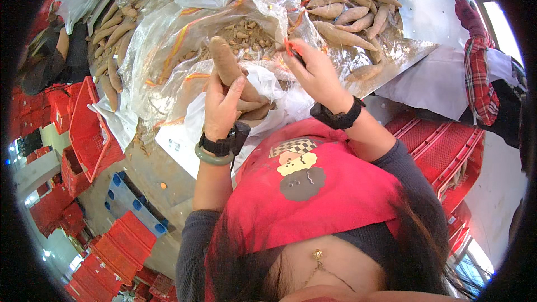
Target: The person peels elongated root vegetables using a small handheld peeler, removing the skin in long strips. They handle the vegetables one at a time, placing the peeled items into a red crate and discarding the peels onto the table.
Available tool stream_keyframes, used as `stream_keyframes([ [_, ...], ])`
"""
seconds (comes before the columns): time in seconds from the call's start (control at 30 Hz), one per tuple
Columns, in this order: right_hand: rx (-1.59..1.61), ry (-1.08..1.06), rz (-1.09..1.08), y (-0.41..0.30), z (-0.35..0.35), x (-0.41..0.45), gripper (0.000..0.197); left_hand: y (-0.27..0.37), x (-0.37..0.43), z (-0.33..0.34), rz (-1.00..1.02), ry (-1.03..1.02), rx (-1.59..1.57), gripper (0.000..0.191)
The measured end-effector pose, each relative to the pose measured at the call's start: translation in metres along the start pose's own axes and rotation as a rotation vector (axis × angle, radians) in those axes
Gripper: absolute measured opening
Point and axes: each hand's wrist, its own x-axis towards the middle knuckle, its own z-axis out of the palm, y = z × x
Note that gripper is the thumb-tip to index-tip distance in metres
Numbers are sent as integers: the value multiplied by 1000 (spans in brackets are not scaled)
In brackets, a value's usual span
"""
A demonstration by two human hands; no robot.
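My left hand (223, 102) is closed around a long brown sweet potato (228, 65), held tilted above the plastic sheeting. To its right, my right hand (312, 69) grips a small tool with a red-orange handle (289, 46); its working end is hard to make out. Just below the held tuber, more sweet potatoes (256, 111) lie in a white plastic bag (268, 79). Behind my hands, small cut root ends (247, 35) are scattered on the clear plastic sheeting (155, 50). A large pile of sweet potatoes (352, 12) lies at the upper right.
At the left are more sweet potatoes (111, 33) and a co-worker in dark clothes (46, 56). A co-worker's gloved hand (469, 14) rests at the far right. Red plastic crates (436, 151) stand below the table at right, others at left near a blue pallet (134, 203).
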Motion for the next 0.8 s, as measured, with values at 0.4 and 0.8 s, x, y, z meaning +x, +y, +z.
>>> stream_keyframes([
  [0.4,-407,203,-530,-47,5,-1,30,12,-25,6,38,45,283,46],
  [0.8,-340,-22,-74,43,-2,1,20,8,-21,2,163,69,-187,48],
])
